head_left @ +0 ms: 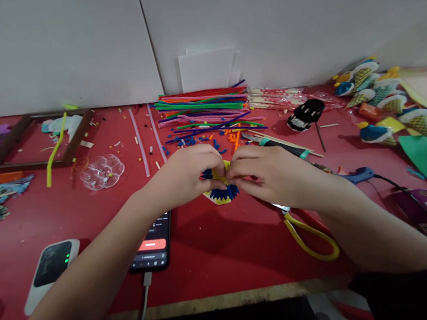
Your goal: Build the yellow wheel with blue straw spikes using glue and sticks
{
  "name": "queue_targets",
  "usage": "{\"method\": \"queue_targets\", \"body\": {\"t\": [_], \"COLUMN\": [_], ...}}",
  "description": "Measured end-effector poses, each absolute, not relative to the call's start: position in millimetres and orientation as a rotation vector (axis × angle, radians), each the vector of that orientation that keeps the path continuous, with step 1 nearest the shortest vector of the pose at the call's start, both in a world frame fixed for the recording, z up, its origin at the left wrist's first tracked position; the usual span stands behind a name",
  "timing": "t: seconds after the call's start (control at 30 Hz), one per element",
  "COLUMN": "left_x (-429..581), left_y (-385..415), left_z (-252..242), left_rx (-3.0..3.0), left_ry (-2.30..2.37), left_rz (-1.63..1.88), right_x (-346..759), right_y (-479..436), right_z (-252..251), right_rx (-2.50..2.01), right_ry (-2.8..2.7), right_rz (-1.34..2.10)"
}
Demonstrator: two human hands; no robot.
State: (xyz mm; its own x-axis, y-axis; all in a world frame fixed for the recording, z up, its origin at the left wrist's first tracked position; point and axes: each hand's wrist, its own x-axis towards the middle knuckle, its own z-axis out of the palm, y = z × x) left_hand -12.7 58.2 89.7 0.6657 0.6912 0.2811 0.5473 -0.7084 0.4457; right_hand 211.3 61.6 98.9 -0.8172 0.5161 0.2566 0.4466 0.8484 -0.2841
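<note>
A blue and yellow fringed craft piece (223,196) with jagged blue edges is pinched between my hands, just above the middle of the red table. My left hand (194,174) grips its upper left side, thumb and fingers closed on it. From the right, my right hand (270,172) has its fingertips pressed together at the piece's centre, touching the left fingertips. The fingers hide much of the middle of the piece. Yellow-handled scissors (315,257) lie partly beneath my right forearm. Small blue cut bits (188,141) and orange bits (233,136) are scattered beyond the hands.
A bundle of colourful sticks (200,103) lies by the wall. A phone (156,247) on a cable and a white device (51,271) are at the left front. A glue gun (358,175), a black fuzzy object (306,114) and ice-cream-shaped crafts (377,135) occupy the right.
</note>
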Motion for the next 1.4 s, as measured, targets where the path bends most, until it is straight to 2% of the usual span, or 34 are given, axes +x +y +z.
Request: {"method": "queue_targets", "body": {"t": [0.97, 1.4], "left_x": [-12, -12], "left_y": [54, 54], "left_z": [96, 96], "left_rx": [2.587, 2.514], "left_ry": [0.944, 0.97], "left_rz": [0.493, 0.644], "right_x": [221, 222], "right_y": [73, 73], "right_z": [99, 97], "right_rx": [-0.682, -0.768], "right_ry": [-2.72, -2.639], "right_rz": [0.389, 0.246]}}
